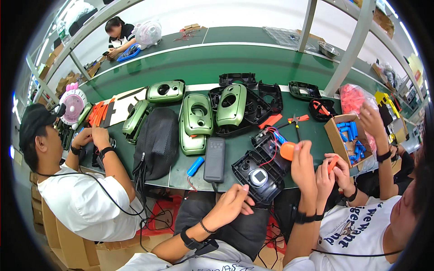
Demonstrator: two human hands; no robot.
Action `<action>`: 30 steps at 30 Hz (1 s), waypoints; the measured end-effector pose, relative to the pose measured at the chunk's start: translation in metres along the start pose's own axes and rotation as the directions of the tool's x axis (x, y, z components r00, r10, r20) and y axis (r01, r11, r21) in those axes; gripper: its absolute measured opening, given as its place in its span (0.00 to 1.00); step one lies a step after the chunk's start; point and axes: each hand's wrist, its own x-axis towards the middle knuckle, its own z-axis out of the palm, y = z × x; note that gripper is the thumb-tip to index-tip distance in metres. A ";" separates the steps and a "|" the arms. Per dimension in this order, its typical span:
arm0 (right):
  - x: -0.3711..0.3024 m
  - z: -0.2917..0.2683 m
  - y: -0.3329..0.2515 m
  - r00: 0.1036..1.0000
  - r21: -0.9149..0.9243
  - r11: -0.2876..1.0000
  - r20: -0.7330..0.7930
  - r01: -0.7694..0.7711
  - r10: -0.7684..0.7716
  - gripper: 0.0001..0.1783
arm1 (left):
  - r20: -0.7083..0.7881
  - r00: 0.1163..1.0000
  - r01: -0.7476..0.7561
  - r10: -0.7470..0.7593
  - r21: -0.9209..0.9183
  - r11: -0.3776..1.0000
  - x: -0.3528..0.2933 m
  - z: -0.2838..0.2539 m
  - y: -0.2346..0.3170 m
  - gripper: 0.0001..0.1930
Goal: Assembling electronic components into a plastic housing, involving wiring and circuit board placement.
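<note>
A black plastic housing (247, 174) lies tilted at the near edge of the table, with a round white-rimmed part (258, 177) with a square window in it. My left hand (231, 204) grips its lower left edge with bent fingers. Above the housing's far half, my right hand (304, 165) pinches an orange rounded piece (287, 151), whose exact kind I cannot make out. Red wires (274, 143) run from the open housing beside a blue battery cell (280, 137). Left of the housing lie a dark grey power adapter (214, 159) and another blue cell (195, 166) with a red lead.
Green shell covers (197, 114) and black housings (266, 106) fill the table's middle. Pliers (296, 126) lie behind my right hand. A co-worker at right holds an orange strip (333, 164) near a carton (335, 140) of blue cells. Left are a black mesh case (158, 142) and another co-worker.
</note>
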 end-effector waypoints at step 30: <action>-0.115 -0.028 -0.083 0.886 0.085 0.882 0.027 -0.463 0.462 0.12 | 0.423 0.792 -0.395 0.440 0.905 -0.158 -0.015 0.012 0.046 0.44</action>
